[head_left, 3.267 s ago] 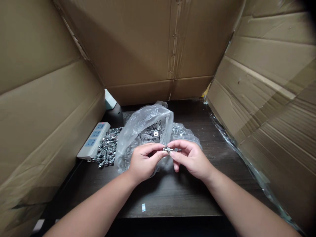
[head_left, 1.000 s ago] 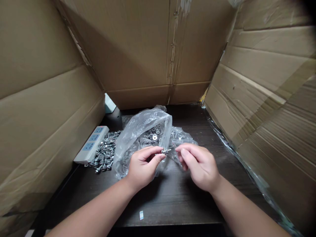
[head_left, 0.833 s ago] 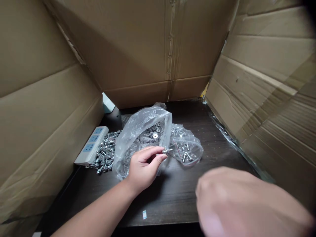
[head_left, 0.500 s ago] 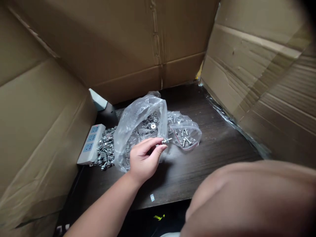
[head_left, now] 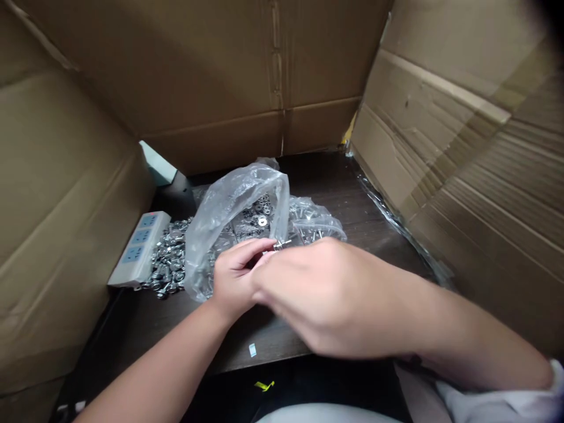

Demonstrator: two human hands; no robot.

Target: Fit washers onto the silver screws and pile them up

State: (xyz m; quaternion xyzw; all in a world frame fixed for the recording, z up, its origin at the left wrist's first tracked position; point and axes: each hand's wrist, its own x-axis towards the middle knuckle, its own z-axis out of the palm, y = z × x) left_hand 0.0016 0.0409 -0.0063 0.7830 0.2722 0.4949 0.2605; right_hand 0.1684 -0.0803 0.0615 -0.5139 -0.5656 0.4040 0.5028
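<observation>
My left hand [head_left: 235,276] pinches a small metal bolt [head_left: 282,243] between thumb and fingertips, its shank pointing right. Close against it, my right hand [head_left: 312,288] reaches in from the right, blurred, with its fingers hidden behind its own back. Just behind both hands, a large clear plastic bag [head_left: 238,182] gapes open, with washers [head_left: 263,221] and other small metal parts inside. Right of that bag lies a smaller clear bag [head_left: 308,207] of screws, partly covered by my right hand.
At the left, a pile of metal fasteners [head_left: 170,258] lies beside a white power strip [head_left: 140,247]. Cardboard walls [head_left: 211,76] enclose the dark table [head_left: 233,346] on the left, back and right. A small paper scrap [head_left: 252,350] lies near the front edge.
My right hand has swung in from the lower right to meet my left hand, now covering part of the small bag. My left hand still holds the bolt. The view has shifted slightly.
</observation>
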